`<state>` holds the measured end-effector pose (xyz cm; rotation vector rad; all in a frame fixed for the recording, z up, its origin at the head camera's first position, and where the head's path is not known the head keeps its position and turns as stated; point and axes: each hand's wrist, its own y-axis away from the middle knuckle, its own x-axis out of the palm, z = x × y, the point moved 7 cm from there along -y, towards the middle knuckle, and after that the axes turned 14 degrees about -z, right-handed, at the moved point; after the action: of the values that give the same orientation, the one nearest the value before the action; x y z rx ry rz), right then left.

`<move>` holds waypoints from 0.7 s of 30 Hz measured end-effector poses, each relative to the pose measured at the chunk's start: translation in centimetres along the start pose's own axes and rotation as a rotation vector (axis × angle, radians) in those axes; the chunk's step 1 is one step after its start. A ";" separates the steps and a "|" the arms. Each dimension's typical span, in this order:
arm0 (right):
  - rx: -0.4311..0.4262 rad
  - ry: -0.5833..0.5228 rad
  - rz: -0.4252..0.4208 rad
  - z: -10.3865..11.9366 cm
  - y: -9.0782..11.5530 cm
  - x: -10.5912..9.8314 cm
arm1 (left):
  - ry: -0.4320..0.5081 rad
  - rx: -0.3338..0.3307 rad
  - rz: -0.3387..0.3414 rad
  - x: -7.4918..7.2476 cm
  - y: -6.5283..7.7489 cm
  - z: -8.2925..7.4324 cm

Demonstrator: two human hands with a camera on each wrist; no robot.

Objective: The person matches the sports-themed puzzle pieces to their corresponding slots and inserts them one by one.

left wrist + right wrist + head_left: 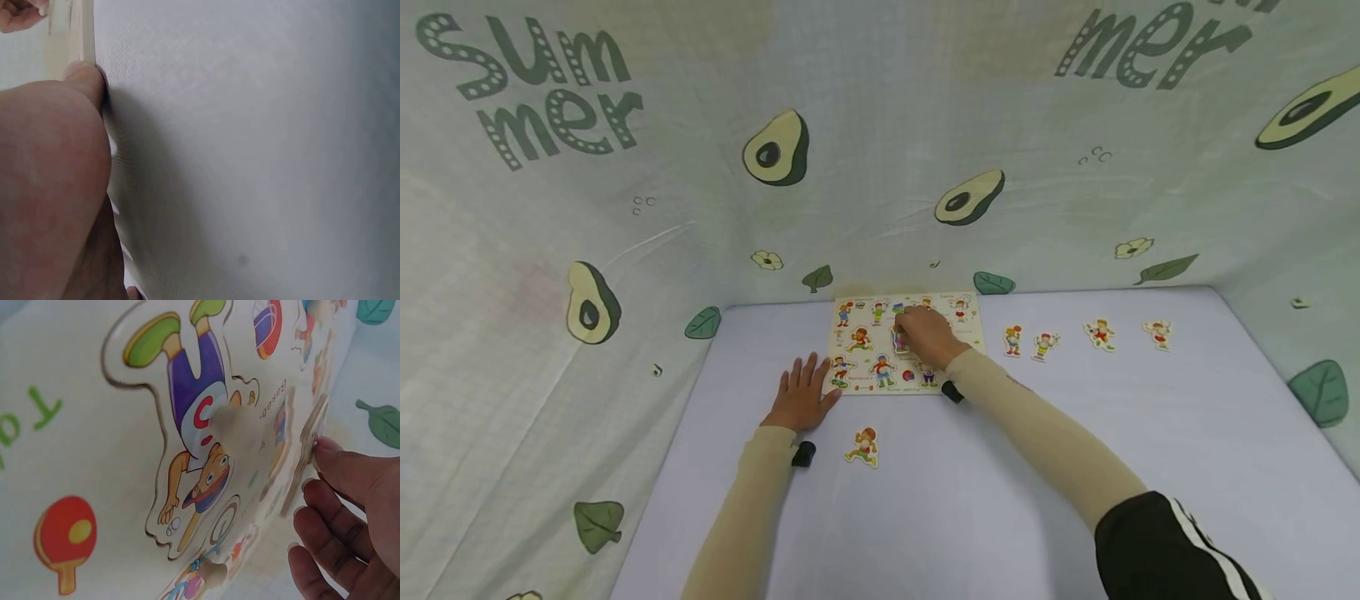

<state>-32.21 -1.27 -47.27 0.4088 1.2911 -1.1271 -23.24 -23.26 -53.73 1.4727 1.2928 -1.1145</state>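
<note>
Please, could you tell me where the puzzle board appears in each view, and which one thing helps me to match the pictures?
Head: board just right of centre, partly covered.
Left wrist: only part of the board, at upper left.
Right wrist: board fills much of the left and middle.
Shared landmark: the right hand, at top left in left wrist, at right in right wrist.

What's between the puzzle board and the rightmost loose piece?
Three other loose figure pieces, spaced out on the tabletop; the head view shows it.
</note>
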 end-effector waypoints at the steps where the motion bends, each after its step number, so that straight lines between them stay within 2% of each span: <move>1: 0.000 -0.004 0.005 0.0 -0.1 0.1 | -0.003 0.001 0.001 0.3 -0.1 0.1; 9: 0.008 0.015 0.062 -0.2 -0.5 1.4 | -0.022 0.006 -0.005 0.6 -0.2 0.5; 21: 0.041 0.013 0.073 -0.3 -1.2 2.4 | -0.030 -0.008 -0.003 -0.3 0.3 -0.2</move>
<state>-33.67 -2.59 -49.16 0.4905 1.2558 -1.0925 -22.99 -23.18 -53.42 1.4429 1.2778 -1.1286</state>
